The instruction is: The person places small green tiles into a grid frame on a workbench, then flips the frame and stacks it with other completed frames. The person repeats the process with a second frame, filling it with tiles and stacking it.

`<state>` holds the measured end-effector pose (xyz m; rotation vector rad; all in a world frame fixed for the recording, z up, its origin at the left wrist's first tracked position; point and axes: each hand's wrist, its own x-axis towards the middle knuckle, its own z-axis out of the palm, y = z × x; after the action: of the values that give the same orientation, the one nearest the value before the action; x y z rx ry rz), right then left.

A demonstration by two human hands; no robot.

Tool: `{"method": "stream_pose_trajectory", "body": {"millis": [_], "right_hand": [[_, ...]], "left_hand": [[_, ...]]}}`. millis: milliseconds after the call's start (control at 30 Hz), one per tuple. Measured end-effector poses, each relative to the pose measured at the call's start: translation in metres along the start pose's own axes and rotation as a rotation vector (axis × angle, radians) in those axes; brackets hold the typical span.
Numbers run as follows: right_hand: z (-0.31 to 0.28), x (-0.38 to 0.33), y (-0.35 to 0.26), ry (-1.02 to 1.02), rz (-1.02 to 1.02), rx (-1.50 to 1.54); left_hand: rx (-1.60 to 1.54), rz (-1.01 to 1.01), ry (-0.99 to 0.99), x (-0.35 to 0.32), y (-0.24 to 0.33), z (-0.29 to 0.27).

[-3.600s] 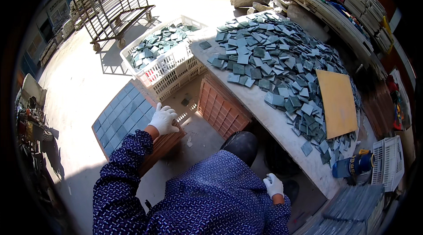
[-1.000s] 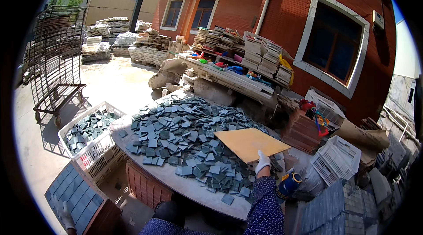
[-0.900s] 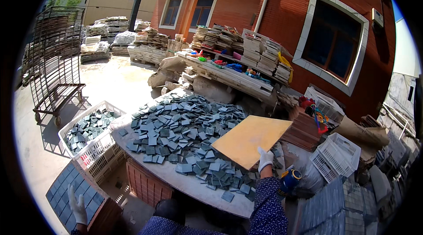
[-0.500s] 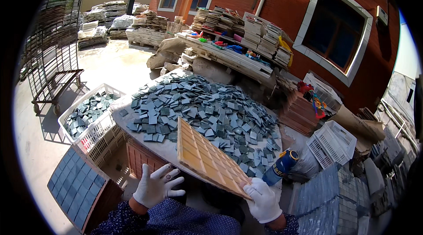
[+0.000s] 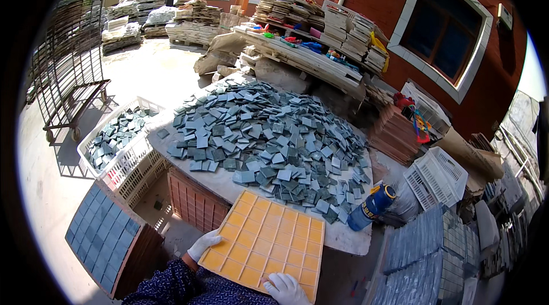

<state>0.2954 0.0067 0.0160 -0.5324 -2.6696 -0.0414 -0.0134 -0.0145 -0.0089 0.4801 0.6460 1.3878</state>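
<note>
- Two gloved hands on one orange grid tray (image 5: 266, 242), head view; the tray lies flat with its far edge over the near rim of the table (image 5: 229, 187) and its near edge toward the person's body
- left hand (image 5: 203, 244) in a white glove grips the tray's left edge, fingers curled round it; blue patterned sleeve behind it
- right hand (image 5: 286, 289) in a white glove closed on the tray's near right corner, fingers on top of the grid
- tray face is a grid of square cells, all orange; no tiles seen in it
- pile of grey-green square tiles (image 5: 269, 145) covers most of the table, just beyond the tray's far edge; the nearest loose tiles almost touch it
- blue bottle with a yellow cap (image 5: 370, 208) stands tilted at the table's right corner, near the tray, apart from it
- white plastic crate (image 5: 123, 145) with more tiles left of the table; second white crate (image 5: 437, 176), tipped, to the right
- board of laid blue tiles (image 5: 103, 239) low left, beside the left hand, not touching
- stacks of finished tile sheets (image 5: 426, 253) low right; metal rack cart (image 5: 68, 70) far left
</note>
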Motion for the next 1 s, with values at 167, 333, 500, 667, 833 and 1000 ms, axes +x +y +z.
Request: {"method": "stream_pose_trajectory", "body": {"millis": [167,333,500,667,833,1000], "right_hand": [[0.048,-0.006,0.028,-0.502,0.068,0.409],[0.007,0.060,0.114,-0.541,0.400,0.659],[0.054,0.126,0.275,0.151,0.620,0.170],[0.102,0.155,0.387,0.018,0.745,-0.025],[0.119,0.199,0.393,-0.100,0.712,-0.100],[0.131,0.199,0.400,-0.064,0.614,-0.163]], "left_hand": [[0.817,0.122,0.286,-0.009,-0.021,-0.051],[1.633,0.181,0.515,0.030,0.049,-0.060],[2.113,0.463,0.808,0.150,0.173,-0.131],[1.932,0.029,1.051,0.228,0.265,-0.198],[1.932,0.051,1.003,0.269,0.262,-0.194],[1.870,0.138,0.934,0.271,0.256,-0.184]]}}
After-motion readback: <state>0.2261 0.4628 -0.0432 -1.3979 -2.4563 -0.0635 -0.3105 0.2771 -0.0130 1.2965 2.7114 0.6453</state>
